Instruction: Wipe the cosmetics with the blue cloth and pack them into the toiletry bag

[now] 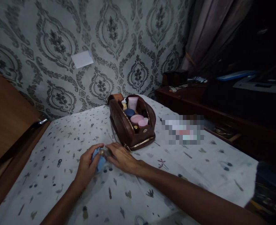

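My left hand [87, 164] is closed around a light blue cloth [101, 164], low over the bed sheet. Against the cloth sits the gold-toned round end [102, 152] of a small object, blurred by motion. My right hand [122, 158] meets the left from the right side, its fingers curled at that small object; what exactly they grip is unclear. Just beyond both hands stands an open brown toiletry bag [119, 120], its zip undone. Inside it are a pale pink tube [133, 103], a dark blue round lid [129, 112], a pink container [137, 119] and other small items.
A white sheet with small printed motifs [119, 203] covers the bed. Right of the bag lies a pixelated patch [183, 129]. A dark red wooden desk [182, 97] borders the right side, a brown wooden board [11, 118] the left. Patterned wallpaper [112, 28] rises behind.
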A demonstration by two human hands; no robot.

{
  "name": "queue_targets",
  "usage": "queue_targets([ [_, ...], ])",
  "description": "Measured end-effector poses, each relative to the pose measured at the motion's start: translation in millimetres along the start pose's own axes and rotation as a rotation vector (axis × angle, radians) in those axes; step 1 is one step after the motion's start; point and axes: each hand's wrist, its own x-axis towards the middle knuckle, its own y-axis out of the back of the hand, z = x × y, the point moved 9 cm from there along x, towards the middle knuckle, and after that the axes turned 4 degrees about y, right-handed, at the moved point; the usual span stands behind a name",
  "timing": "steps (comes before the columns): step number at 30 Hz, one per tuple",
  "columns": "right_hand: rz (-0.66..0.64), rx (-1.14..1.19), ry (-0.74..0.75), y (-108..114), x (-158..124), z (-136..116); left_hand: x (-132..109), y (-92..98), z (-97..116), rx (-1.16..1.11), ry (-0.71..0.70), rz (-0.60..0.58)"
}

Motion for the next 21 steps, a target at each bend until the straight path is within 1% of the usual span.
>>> queue_targets([
  [3,-0.027,-0.033,0.047,-4.3,0.0,-5.5,-2.4,0.0,9.3,-0.075,-0.048,0.003],
  [6,-0.044,-0.089,0.058,-6.2,0.1,-8.7,0.2,4.1,5.9,-0.062,-0.061,0.048],
  [10,-0.099,-0.15,0.075,-8.6,2.4,-11.8,8.0,16.2,-14.9,0.02,0.001,0.128],
  [12,-0.144,-0.169,0.085,-10.9,4.6,-12.6,12.6,19.0,-28.1,0.033,0.045,0.112],
  [14,-0.154,-0.158,0.097,-10.7,7.6,-14.3,16.5,20.0,-42.7,0.021,0.107,0.073],
  [16,-0.126,-0.106,0.094,-9.0,11.3,-16.0,18.7,19.6,-55.2,-0.02,0.168,0.032],
  [18,-0.072,-0.013,0.053,-8.1,15.4,-14.6,18.9,18.3,-61.6,-0.085,0.204,0.005],
  [20,0.002,0.127,-0.041,-9.6,18.8,-7.2,17.3,17.5,-60.1,-0.138,0.21,0.008],
  [21,0.04,0.234,-0.102,-12.2,19.7,-1.4,15.8,17.8,-56.8,-0.157,0.205,0.023],
])
